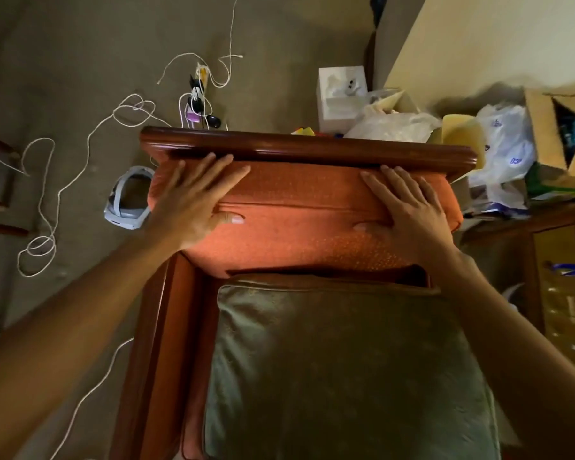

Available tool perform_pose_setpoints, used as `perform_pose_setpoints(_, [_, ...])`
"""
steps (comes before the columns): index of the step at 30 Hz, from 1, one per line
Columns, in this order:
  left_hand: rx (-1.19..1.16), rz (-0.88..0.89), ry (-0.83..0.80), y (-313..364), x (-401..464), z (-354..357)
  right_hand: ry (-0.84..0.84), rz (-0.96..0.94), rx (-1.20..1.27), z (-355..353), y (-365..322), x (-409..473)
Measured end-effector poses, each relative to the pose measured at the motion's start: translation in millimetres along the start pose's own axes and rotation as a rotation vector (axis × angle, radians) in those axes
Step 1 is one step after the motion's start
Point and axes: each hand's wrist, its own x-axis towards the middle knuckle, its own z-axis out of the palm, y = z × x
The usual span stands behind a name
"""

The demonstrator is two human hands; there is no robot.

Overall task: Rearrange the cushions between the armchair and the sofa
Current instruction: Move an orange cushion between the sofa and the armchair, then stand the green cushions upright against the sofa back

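Note:
An orange cushion [299, 207] stands against the back of a wooden armchair, just under its dark top rail [306, 147]. My left hand [196, 197] lies flat on the cushion's left part, fingers spread, thumb pressed into the fabric. My right hand [409, 207] lies the same way on its right part. Below, an olive-green cushion [342, 370] lies on the armchair seat. The sofa is not in view.
White cords [87, 154] trail over the carpet at left, beside a grey headset [127, 200] and a plug cluster [196, 101]. Right of the chair, a wooden side table [555, 224] carries plastic bags [502, 151], a cardboard box [558, 127] and a white box [341, 94].

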Motion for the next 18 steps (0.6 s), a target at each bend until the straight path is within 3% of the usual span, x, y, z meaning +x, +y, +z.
perform_pose_setpoints(4, [-0.034,-0.064,-0.137,0.4,3.9,-11.0,-0.081,0.095,0.115,-11.4,-5.7,2.0])
perform_pose_setpoints(6, [-0.147,-0.177,-0.11,18.6,-1.7,-16.7,0.124,0.165,0.282,-15.7,-32.9,-10.2])
perform_pose_setpoints(8, [-0.255,-0.19,0.033,40.0,-14.7,-23.1,0.365,0.073,0.301,-6.9,-68.3,-29.6])
perform_pose_setpoints(9, [-0.273,-0.15,0.115,52.1,-22.8,-25.2,0.358,0.0,0.288,2.5,-84.1,-37.6])
perform_pose_setpoints(11, [-0.284,-0.084,0.243,74.2,-38.0,-24.4,0.031,-0.041,0.267,28.5,-97.1,-41.7])
perform_pose_setpoints(14, [-0.301,-0.088,0.248,92.1,-56.0,-13.5,-0.62,0.211,0.106,61.4,-76.2,-34.5])
perform_pose_setpoints(18, [-0.333,-0.064,0.107,100.2,-81.1,-2.4,-1.049,0.495,0.138,63.5,-65.1,-28.8])
